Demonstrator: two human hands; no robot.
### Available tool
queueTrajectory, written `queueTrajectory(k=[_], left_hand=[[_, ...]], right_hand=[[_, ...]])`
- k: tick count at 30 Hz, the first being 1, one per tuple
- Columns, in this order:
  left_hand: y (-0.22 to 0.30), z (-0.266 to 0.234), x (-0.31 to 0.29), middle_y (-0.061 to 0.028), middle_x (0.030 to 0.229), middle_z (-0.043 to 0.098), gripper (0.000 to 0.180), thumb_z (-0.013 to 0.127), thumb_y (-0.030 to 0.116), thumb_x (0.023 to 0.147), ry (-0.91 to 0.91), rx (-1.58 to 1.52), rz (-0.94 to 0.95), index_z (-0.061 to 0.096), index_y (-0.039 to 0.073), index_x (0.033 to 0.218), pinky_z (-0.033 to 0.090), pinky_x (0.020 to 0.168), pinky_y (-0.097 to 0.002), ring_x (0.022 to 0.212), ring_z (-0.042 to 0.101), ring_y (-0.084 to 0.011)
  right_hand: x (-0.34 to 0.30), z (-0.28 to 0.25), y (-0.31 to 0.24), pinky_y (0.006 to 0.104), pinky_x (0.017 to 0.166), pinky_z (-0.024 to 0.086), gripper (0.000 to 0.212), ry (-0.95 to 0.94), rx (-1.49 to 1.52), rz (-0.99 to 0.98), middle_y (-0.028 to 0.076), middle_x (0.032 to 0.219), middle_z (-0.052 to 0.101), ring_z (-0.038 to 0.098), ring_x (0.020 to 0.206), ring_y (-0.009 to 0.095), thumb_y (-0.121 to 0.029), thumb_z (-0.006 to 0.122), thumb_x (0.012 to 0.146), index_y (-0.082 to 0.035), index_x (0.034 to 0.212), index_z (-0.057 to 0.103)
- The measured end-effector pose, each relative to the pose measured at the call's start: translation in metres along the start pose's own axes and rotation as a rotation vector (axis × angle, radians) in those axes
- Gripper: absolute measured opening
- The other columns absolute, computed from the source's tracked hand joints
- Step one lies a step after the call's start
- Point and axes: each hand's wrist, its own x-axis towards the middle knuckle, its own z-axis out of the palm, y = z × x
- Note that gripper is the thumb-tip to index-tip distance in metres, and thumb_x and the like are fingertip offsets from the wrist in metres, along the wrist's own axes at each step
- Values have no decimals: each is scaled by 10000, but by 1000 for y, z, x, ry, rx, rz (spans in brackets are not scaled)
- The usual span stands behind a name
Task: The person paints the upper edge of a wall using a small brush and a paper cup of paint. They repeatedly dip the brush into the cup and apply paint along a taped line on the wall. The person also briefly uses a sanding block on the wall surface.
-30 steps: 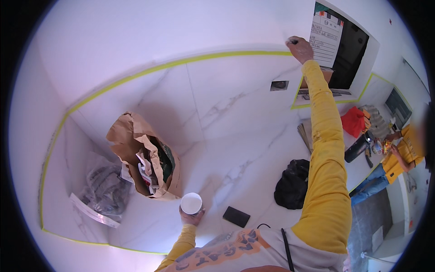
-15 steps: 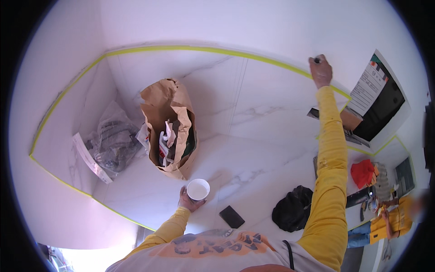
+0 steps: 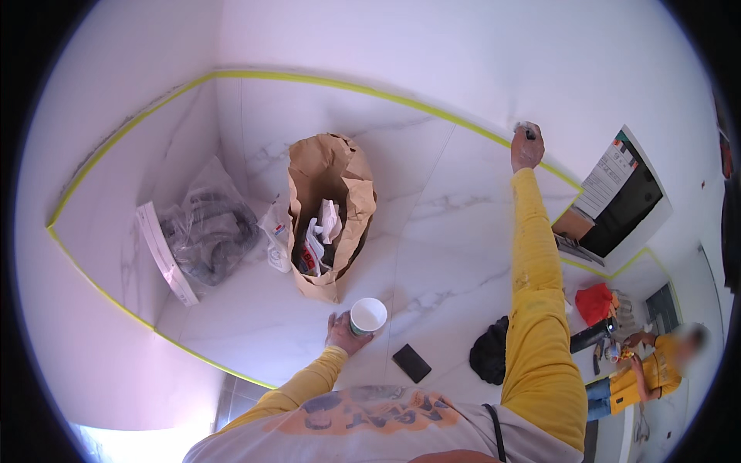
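Observation:
My left hand is closed around a white cup, whose open mouth faces up above the marbled slab. My right arm reaches far out to the wall. There my right hand is closed on a small dark thing with whitish matter at its edge, largely hidden by the fingers, so its kind is unclear. That hand is beside the yellow-green tape running along the top of the marbled panel. Between my arms, on the slab, lies a dark flat rectangular object.
An open brown paper bag holding crumpled wrappers stands beyond the cup. Left of it sits a clear plastic bag beside a white strip. A black bundle lies near my right arm. A person in yellow stands at far right.
The view has shifted, so the paper bag appears further right and the wall opening further left. The cup now shows more of its side. My right hand stays by the tape, with whitish matter now showing.

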Motion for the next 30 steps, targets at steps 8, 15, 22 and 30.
queueTrajectory(k=[8,15,22,30], left_hand=[[7,-13,-1,-146,1386,541,889,750,536,748,13,-84,-12,420,51,1415,98,1235,-450,1357,457,-257],[5,-17,0,-107,1375,525,845,750,522,752,1,-125,18,432,66,1388,103,1230,-480,1362,439,-240],[5,-6,3,-124,1344,545,847,782,502,724,31,-64,24,442,64,1364,117,1229,-477,1339,462,-264],[-5,1,7,-149,1326,585,923,798,559,701,43,-26,28,442,22,1363,121,1232,-432,1316,495,-255]], right_hand=[[-103,107,-88,279,688,483,231,-932,560,-25,15,780,630,537,690,123,-220,697,906,-89,1095,683],[-19,32,-10,292,597,524,223,-228,249,51,28,809,685,620,637,146,-232,705,899,-97,1077,706],[-54,68,-50,400,786,534,275,-435,-54,-195,127,934,721,679,857,327,-337,698,866,-109,1020,695],[-168,3,-176,241,580,455,247,-914,859,99,-18,772,597,522,634,74,-278,693,946,-71,1078,670]])
